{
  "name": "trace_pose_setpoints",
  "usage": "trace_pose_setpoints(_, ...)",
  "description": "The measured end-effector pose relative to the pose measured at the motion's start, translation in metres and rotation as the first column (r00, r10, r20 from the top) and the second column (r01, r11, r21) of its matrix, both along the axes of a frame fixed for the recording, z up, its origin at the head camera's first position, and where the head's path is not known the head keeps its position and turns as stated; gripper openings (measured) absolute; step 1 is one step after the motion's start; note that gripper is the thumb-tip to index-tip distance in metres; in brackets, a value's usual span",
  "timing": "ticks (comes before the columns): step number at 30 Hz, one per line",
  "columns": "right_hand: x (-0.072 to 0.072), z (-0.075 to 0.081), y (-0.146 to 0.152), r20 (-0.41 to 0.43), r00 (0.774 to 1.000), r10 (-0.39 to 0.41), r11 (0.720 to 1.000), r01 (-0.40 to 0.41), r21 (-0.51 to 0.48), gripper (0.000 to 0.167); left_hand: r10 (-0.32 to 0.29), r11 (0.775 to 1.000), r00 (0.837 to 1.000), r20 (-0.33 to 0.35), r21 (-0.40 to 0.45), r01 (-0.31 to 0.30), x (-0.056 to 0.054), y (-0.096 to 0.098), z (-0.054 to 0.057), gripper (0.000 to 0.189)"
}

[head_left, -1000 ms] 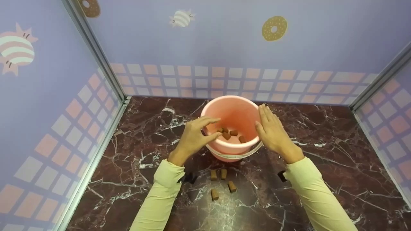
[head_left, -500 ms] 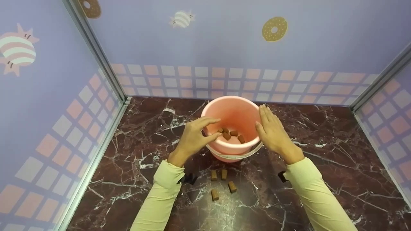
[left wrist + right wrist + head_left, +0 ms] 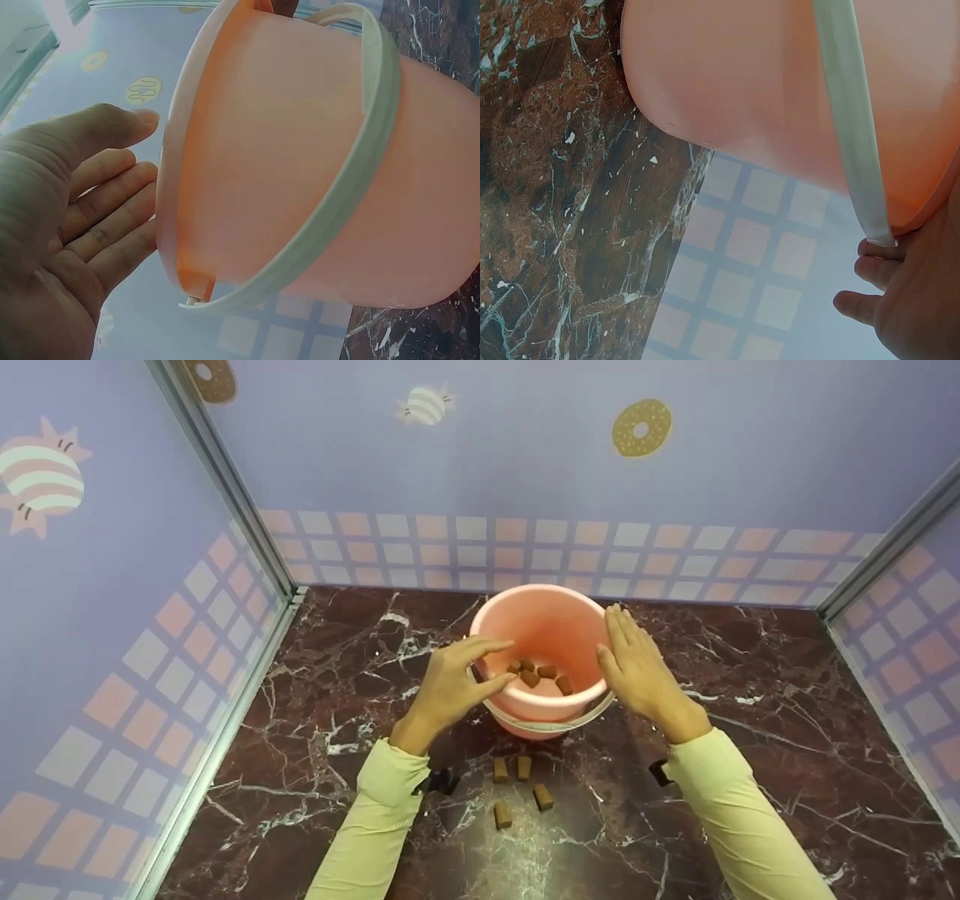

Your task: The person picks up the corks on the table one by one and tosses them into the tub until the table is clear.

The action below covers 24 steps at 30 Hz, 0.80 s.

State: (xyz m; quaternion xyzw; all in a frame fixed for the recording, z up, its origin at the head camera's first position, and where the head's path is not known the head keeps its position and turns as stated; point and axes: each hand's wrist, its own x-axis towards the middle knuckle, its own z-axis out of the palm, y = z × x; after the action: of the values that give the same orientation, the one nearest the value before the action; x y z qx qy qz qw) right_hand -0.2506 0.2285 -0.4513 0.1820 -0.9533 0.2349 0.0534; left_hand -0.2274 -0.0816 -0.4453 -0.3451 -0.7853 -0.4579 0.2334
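A pink bucket point(image 3: 551, 619) stands upright on the marbled surface, its pale handle point(image 3: 551, 727) hanging down at the near side. Several small brown blocks point(image 3: 547, 671) lie on its bottom. At the left rim is my left hand point(image 3: 450, 679), thumb and fingers apart with nothing between them; the left wrist view shows the fingertips close to the rim point(image 3: 171, 165). My right hand point(image 3: 637, 667) lies with straight fingers along the right rim. In the right wrist view, its fingers point(image 3: 877, 270) are beside the handle's end, and the rest of that hand is partly cut off.
Several more brown blocks point(image 3: 543, 797) lie on the dark marbled tabletop point(image 3: 322, 810) in front of the bucket. A lilac back wall point(image 3: 510, 450) with printed squares rises behind it, and side panels point(image 3: 112, 607) close in left and right.
Both hands keep nearly the same place at the bucket's rim. The left fingers and thumb have shifted only very slightly. The bucket and blocks have not moved noticeably.
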Motion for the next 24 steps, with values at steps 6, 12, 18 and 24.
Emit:
trace_pose_setpoints(6, 0.0, -0.001, 0.0, -0.007, 1.0, 0.001, 1.0, -0.001, 0.005, 0.065, 0.0, 1.0, 1.0, 0.002, 0.008, 0.0, 0.003, -0.002, -0.001, 0.042)
trace_pose_setpoints(12, -0.001, -0.001, 0.001, -0.019, 1.0, 0.005, 1.0, -0.005, -0.004, 0.065, -0.009, 1.0, 1.0, -0.004, 0.02, 0.009, 0.005, -0.004, -0.001, 0.043)
trace_pose_setpoints(18, -0.001, -0.002, 0.001, -0.022, 1.0, 0.007, 1.0, -0.007, -0.001, 0.065, -0.007, 1.0, 1.0, -0.01, 0.017, 0.008, 0.007, -0.005, -0.002, 0.042)
trace_pose_setpoints(24, -0.001, -0.001, 0.001, -0.025, 1.0, 0.009, 1.0, -0.009, -0.009, 0.064, -0.004, 1.0, 1.0, -0.012, 0.026, 0.004, 0.013, -0.007, -0.002, 0.042)
